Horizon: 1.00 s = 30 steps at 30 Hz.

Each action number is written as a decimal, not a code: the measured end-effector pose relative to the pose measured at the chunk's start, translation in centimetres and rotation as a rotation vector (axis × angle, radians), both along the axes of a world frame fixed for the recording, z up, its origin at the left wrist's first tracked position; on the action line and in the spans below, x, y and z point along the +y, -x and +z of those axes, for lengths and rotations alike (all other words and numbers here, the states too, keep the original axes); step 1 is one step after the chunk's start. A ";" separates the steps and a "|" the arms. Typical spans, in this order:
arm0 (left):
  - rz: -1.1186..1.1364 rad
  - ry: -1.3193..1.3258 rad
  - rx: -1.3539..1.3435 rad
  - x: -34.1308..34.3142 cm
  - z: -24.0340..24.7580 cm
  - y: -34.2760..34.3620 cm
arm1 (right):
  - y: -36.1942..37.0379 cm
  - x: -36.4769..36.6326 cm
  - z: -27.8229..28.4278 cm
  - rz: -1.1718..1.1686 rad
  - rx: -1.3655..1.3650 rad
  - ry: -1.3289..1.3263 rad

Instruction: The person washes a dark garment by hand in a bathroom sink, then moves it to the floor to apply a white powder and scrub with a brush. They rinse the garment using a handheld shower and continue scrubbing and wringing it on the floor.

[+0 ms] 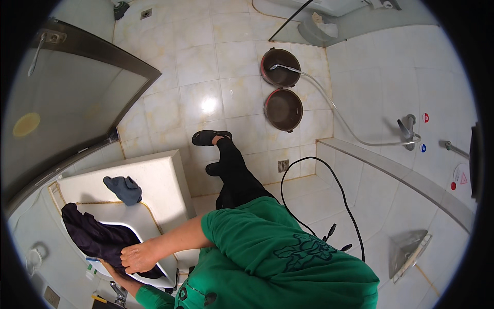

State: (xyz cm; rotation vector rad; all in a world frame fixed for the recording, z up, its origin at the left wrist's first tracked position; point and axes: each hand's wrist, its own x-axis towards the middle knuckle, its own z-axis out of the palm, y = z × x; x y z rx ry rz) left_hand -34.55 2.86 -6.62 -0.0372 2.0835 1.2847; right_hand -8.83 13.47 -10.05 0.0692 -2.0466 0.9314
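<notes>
A dark purple garment (95, 234) hangs over the rim of the white sink (141, 219) and down into its basin. My right hand (138, 258) lies on the cloth with curled fingers, closed on a fold of it. Beside it my left hand (118, 275) grips the garment's near edge, its fingers partly hidden by the cloth. Close to the left fingertips is a small object with blue bristles (93, 259), seemingly a brush, mostly covered. A dark grey sock-like cloth (124, 190) rests on the ledge past the sink.
A metal faucet (118, 292) stands at the sink's near side. Two brown buckets (284, 109) sit on the tiled floor; a shower head (278, 66) on a hose reaches into the farther one. A black cable (337, 180) loops at right. A dark-framed door (103, 56) stands at left.
</notes>
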 end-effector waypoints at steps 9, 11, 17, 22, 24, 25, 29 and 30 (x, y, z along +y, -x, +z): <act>0.053 -0.134 -0.063 -2.1 -1.9 1.8 | -1.7 0.8 1.2 -0.009 0.012 0.050; 0.065 -0.162 -0.068 -2.7 -2.0 1.2 | -2.0 1.1 1.5 0.002 -0.035 0.014; 0.238 -0.129 0.043 -4.2 -1.4 -3.1 | -2.3 1.6 1.8 0.080 -0.110 0.032; 0.333 -0.063 0.182 -4.3 -0.7 -6.0 | -2.5 2.1 1.8 0.133 -0.143 0.065; 0.346 0.003 0.249 -4.1 -0.3 -6.8 | -2.8 2.6 1.7 0.169 -0.142 0.086; 0.309 0.059 0.336 -4.0 -0.1 -7.2 | -3.0 2.9 1.7 0.196 -0.137 0.096; 0.030 0.281 0.625 -4.0 0.5 -8.7 | -4.1 4.4 2.0 0.317 -0.228 0.103; 0.000 0.330 0.663 -4.1 0.6 -9.0 | -4.4 4.8 2.4 0.335 -0.256 0.102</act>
